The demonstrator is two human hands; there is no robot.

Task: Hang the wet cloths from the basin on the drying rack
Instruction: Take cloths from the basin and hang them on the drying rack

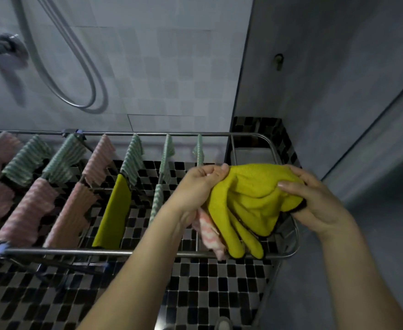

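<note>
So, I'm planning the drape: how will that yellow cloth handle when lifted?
Probably floppy: the yellow cloth sags in folds between the left hand and right hand. Likely light: pinches alone hold it. Its fleecy-looking surface suggests little slipping.

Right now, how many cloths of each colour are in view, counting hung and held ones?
Pink wavy-striped fabric cloths: 6, one in the left hand
Green wavy-striped fabric cloths: 6
Plain yellow fabric cloths: 2, one held by left and right hand
Total: 14

Single head view, worn high, facing forward and steeply down; close over hands, rack below, tiled wall beyond.
</note>
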